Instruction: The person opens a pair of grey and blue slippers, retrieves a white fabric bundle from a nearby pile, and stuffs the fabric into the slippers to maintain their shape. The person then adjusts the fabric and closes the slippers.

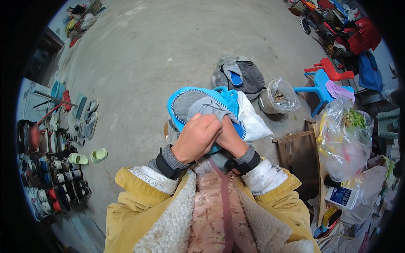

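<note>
Both hands meet at the near edge of a grey fabric slipper [202, 104] with a star print, a blue-and-white twisted trim and a blue insole. My left hand [196, 137] is closed over the slipper's opening, its fingers curled and mostly hidden from view. Against it, my right hand [232, 136] reaches into or grips the slipper's upper beside the blue insole; its fingertips are hidden. A bright blue cloth [232, 98] lies under and behind the slipper, with a white bag [253, 121] to its right.
Beyond lies another grey slipper [233, 74] on a dark cloth bag [251, 77]. A lined bucket [277, 98], a blue plastic stool [321, 87] and a wooden table [318, 177] with a plastic bag [345, 142] stand right. Left are green slippers [98, 155] and a shoe rack [52, 177].
</note>
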A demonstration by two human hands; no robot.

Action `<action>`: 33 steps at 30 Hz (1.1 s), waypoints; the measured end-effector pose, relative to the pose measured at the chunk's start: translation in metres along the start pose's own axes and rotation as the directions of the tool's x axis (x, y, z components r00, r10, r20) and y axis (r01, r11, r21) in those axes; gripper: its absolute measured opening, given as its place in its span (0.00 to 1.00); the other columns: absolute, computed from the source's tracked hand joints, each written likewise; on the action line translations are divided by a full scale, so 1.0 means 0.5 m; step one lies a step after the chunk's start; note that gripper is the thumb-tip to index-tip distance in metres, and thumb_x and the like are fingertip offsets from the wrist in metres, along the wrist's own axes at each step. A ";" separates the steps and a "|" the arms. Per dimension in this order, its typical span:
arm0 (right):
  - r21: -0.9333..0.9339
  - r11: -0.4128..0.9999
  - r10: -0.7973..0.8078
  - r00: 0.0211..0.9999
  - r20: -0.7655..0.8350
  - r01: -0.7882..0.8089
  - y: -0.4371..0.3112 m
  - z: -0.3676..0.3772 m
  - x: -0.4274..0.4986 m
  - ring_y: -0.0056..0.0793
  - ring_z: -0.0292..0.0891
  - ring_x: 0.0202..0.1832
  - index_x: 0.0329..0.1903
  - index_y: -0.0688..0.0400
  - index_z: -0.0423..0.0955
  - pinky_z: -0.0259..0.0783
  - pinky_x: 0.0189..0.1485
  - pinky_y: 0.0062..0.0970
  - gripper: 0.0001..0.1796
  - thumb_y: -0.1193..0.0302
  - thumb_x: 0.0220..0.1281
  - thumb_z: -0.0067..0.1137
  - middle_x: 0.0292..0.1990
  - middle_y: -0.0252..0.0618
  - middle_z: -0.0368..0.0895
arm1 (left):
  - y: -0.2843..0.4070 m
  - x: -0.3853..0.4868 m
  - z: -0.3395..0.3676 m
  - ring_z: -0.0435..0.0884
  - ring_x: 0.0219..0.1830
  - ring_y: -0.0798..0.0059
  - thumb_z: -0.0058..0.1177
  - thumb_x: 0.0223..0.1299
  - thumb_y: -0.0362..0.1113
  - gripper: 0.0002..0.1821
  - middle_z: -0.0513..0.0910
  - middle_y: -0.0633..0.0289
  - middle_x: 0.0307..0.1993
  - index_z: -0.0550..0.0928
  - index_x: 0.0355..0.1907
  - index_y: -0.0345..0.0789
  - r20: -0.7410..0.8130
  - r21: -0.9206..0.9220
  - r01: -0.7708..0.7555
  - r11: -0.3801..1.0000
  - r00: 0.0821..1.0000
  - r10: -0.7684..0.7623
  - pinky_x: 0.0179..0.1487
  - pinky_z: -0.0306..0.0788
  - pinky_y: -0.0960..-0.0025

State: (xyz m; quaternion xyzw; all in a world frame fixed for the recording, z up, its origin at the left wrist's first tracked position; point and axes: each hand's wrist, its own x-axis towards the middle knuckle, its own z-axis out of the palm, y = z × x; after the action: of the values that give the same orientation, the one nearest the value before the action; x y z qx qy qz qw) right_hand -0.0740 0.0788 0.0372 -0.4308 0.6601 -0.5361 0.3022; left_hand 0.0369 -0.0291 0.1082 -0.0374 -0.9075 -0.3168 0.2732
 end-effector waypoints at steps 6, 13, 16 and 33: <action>0.419 0.882 0.291 0.948 -0.126 -0.215 0.006 0.031 0.009 0.27 0.76 0.50 0.48 0.65 0.76 0.74 0.49 0.30 0.12 0.76 0.62 0.59 0.52 0.45 0.80 | -0.024 -0.020 0.004 0.76 0.34 0.59 0.58 0.57 0.26 0.06 0.78 0.57 0.33 0.77 0.37 0.33 -0.022 -0.120 0.058 0.991 0.998 -0.061 0.38 0.67 0.63; 0.441 0.868 0.178 0.972 0.151 -0.228 -0.041 -0.036 0.000 0.24 0.73 0.57 0.58 0.65 0.75 0.69 0.61 0.27 0.19 0.74 0.66 0.61 0.57 0.37 0.79 | -0.183 -0.064 -0.031 0.77 0.55 0.65 0.49 0.70 0.34 0.15 0.79 0.55 0.52 0.78 0.55 0.29 -0.240 -0.448 0.487 0.749 0.742 -0.626 0.63 0.66 0.67; 0.418 0.876 0.203 0.970 0.130 -0.240 -0.059 -0.022 0.005 0.23 0.74 0.56 0.56 0.65 0.77 0.70 0.60 0.26 0.17 0.74 0.66 0.60 0.54 0.36 0.81 | -0.206 -0.071 -0.007 0.75 0.60 0.67 0.42 0.75 0.38 0.19 0.78 0.55 0.56 0.75 0.61 0.29 -0.206 -0.459 0.490 0.741 0.753 -0.625 0.66 0.64 0.69; 0.729 0.652 0.222 0.972 0.079 -0.208 -0.027 0.008 0.027 0.27 0.76 0.55 0.61 0.65 0.73 0.74 0.59 0.27 0.22 0.80 0.63 0.59 0.57 0.40 0.79 | -0.177 -0.090 0.022 0.70 0.65 0.71 0.40 0.76 0.35 0.19 0.75 0.58 0.62 0.74 0.64 0.31 -0.126 -0.760 0.408 0.505 0.671 -0.731 0.69 0.62 0.69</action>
State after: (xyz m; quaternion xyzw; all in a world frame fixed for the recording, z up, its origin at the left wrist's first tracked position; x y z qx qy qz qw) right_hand -0.0731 0.0641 0.0501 -0.1877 0.4390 -0.7193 0.5047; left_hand 0.0486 -0.0882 0.0285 0.2478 -0.5981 -0.6965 0.3095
